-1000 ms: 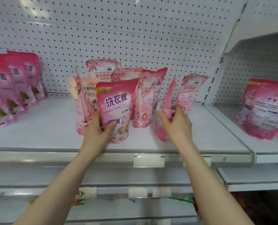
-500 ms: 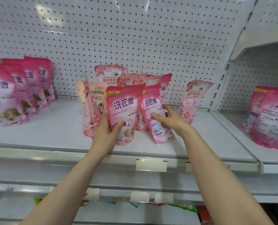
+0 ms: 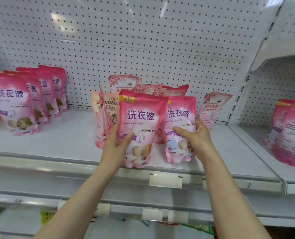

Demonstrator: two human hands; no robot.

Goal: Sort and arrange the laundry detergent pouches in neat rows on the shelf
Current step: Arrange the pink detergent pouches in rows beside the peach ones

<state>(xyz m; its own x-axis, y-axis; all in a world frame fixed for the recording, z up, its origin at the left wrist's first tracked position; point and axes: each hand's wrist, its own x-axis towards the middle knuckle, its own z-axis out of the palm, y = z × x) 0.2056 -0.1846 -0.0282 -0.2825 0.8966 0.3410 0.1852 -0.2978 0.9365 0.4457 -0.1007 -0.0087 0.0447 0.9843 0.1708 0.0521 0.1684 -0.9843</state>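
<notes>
Detergent pouch (image 3: 140,118) gripped in my left hand (image 3: 116,145), its twin (image 3: 179,116) gripped in my right hand (image 3: 193,138), both at the shelf (image 3: 57,142) front. Sorting matches, I reckon; next, carry both leftward to the matching row (image 3: 22,99).

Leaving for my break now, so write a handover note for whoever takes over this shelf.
Left hand grips the NEW-tagged pink pouch at the front of the shelf. Right hand grips a matching pouch beside it.
Done: a row of matching pouches stands at far left.
Left: place both held pouches in a row; sort the mixed cluster behind them and the lone pale pouch to the right.
</notes>
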